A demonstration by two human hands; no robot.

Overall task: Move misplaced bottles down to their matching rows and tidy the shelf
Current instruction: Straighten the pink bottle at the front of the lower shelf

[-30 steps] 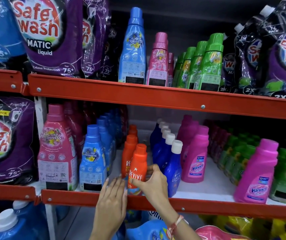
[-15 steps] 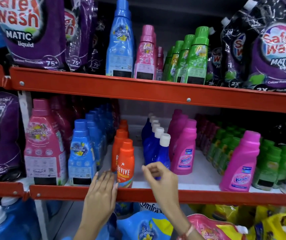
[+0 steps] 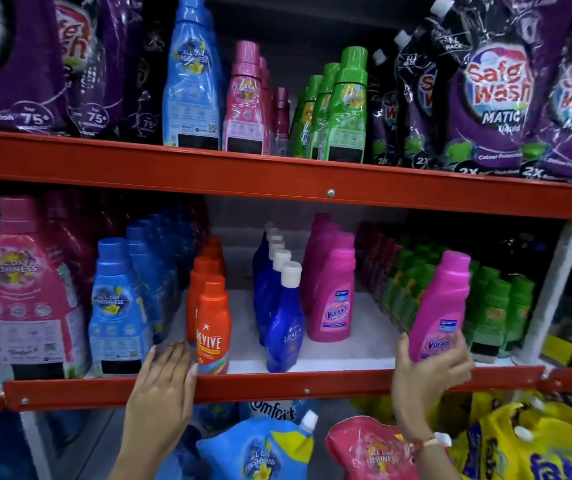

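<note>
A lone pink Vanish bottle point(image 3: 442, 306) stands tilted at the front of the middle shelf, in front of the green bottles point(image 3: 492, 306). My right hand point(image 3: 429, 375) wraps its base from the left and below. A row of pink Vanish bottles point(image 3: 333, 292) stands further left, beside dark blue Ujala bottles point(image 3: 282, 317). My left hand point(image 3: 163, 386) lies flat with fingers apart on the orange shelf rail point(image 3: 277, 388), touching the front orange Revive bottle point(image 3: 212, 327). On the top shelf stand a tall blue bottle point(image 3: 191, 81), pink bottles point(image 3: 246, 102) and green bottles point(image 3: 343, 109).
Light blue bottles point(image 3: 118, 306) and a big pink bottle point(image 3: 28, 292) fill the middle shelf's left. Purple Safewash pouches point(image 3: 495, 95) hang at the top left and right. Blue, pink and yellow refill pouches point(image 3: 260, 452) crowd the shelf below. White shelf floor point(image 3: 243, 341) shows between the rows.
My right hand has left the Ujala bottles, swung right and closed on the lone pink Vanish bottle. My left hand stays by the Revive bottle. The view has moved closer.
</note>
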